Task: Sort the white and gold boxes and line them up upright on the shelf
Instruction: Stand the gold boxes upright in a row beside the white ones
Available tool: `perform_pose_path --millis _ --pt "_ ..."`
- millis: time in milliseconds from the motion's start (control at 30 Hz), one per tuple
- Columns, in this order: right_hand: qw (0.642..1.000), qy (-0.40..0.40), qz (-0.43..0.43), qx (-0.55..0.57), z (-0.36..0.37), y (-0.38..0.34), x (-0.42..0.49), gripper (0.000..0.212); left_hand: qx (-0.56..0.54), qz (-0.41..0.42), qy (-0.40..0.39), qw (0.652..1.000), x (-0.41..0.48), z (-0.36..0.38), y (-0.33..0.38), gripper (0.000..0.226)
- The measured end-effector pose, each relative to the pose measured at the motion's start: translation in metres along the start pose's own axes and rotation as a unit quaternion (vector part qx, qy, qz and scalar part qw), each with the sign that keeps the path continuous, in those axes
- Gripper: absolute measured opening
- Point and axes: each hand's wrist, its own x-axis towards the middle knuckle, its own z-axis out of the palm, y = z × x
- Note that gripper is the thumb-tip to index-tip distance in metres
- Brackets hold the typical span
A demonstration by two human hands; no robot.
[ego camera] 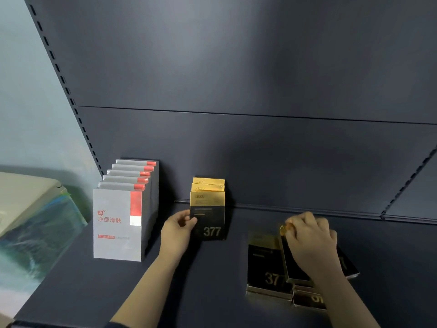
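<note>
Past the shelf's (212,285) left edge lies a beige object (26,197) with something plastic-wrapped beside it. On the shelf near that left edge, the white boxes (118,223) stand upright in a file, one behind another, running from mid-depth to the back panel (236,150). Near the middle of the back edge, three upright gold boxes (208,185) stand in a similar file. The left hand (177,230) holds the front gold box (209,218) by its left side, thumb curled onto the black face. Toward the front right, flat gold boxes (264,263) lie in a loose pile. Above them the right hand (309,242), fingers curled, pinches the far end of a tilted gold box (295,271), that end raised while the near end rests on the pile.
</note>
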Motion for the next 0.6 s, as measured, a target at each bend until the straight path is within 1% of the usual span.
perform_pose_path --millis 100,200,267,300,333,367,400,433,500,533,567,600 --pt "1.0 0.003 -0.001 0.0 0.001 0.001 0.0 0.028 0.024 0.006 0.03 0.999 0.002 0.001 -0.002 0.013" --pt "1.0 0.003 0.0 -0.003 0.002 0.001 0.0 0.028 0.062 0.019 0.056 0.996 0.0 -0.001 0.003 0.021" --pt "1.0 0.0 0.003 -0.003 0.003 0.001 0.0 0.028 0.051 0.051 0.094 0.993 -0.011 0.001 0.012 0.023" --pt "1.0 -0.002 0.004 -0.003 0.003 0.001 0.0 0.028 0.03 0.064 0.099 0.993 -0.022 0.005 0.016 0.023" --pt "1.0 -0.002 0.004 -0.003 0.003 0.001 0.001 0.027 0.011 0.069 0.083 0.994 -0.035 0.012 0.019 0.024" --pt "1.0 -0.002 0.004 -0.004 0.004 0.001 0.001 0.027 -0.002 0.063 0.044 0.997 -0.05 0.022 0.021 0.027" --pt "1.0 -0.001 0.004 -0.005 0.004 0.001 0.001 0.027 -0.004 0.042 -0.016 0.999 -0.065 0.034 0.021 0.033" --pt "1.0 0.0 0.004 -0.005 0.004 0.001 0.001 0.027 0.011 0.011 -0.088 0.996 -0.08 0.047 0.02 0.045" --pt "1.0 -0.001 0.004 -0.006 0.004 0.001 0.001 0.027 0.091 -0.05 -0.22 0.97 -0.103 0.069 0.018 0.076" --pt "1.0 0.0 0.004 -0.007 0.005 0.001 0.001 0.027 0.132 -0.064 -0.258 0.955 -0.11 0.077 0.017 0.085" --pt "1.0 0.002 0.003 -0.008 0.005 0.002 0.001 0.027 0.165 -0.065 -0.274 0.945 -0.113 0.082 0.015 0.089" --pt "1.0 0.006 0.003 -0.009 0.005 0.002 0.001 0.027 0.183 -0.058 -0.275 0.942 -0.113 0.084 0.015 0.088"
